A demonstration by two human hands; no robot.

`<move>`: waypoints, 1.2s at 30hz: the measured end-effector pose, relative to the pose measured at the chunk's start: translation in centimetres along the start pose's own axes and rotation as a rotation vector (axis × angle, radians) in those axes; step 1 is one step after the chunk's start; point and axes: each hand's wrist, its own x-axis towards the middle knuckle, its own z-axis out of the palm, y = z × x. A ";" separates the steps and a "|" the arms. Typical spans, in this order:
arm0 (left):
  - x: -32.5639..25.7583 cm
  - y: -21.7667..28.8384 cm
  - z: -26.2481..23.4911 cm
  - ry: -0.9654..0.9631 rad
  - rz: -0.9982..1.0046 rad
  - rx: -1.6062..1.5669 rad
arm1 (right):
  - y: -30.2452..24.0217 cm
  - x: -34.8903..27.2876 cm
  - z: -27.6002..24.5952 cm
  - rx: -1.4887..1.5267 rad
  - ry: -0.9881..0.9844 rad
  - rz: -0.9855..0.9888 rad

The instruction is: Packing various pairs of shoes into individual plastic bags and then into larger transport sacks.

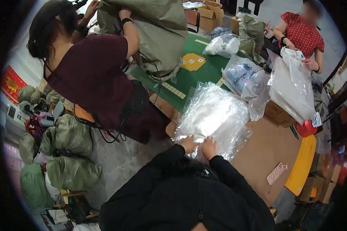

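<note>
A pile of shiny clear plastic bags (216, 111) lies in front of me, partly over the brown board and the green table. My left hand (188, 144) is closed on the near edge of the top bag, beside a whitish strip of it. Just to the right, my right hand (209, 148) grips the same edge, its fingers pointing away from me. The two hands are a short gap apart. Glare on the plastic hides whether anything lies inside.
A bagged blue plush item (241, 75) and stacked clear bags (291, 90) lie right. A patterned phone (277, 173) rests on the brown board (254, 154). At left a person in maroon (92, 73) handles a large sack (158, 34); another in red (302, 32) holds white plastic.
</note>
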 end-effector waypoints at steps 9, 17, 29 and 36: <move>0.4 0.0 0.7 0.019 -0.038 0.015 | -0.2 -0.5 -0.7 0.012 0.038 -0.027; 0.7 0.1 0.3 -0.050 -0.045 0.038 | 0.0 -0.2 -0.2 -0.007 -0.026 -0.044; 2.2 -0.5 1.2 -0.075 -0.031 0.011 | 0.1 0.1 -0.5 -0.008 -0.174 -0.021; 2.0 -0.5 1.6 -0.021 -0.031 -0.024 | 0.0 0.0 0.6 0.031 -0.094 -0.018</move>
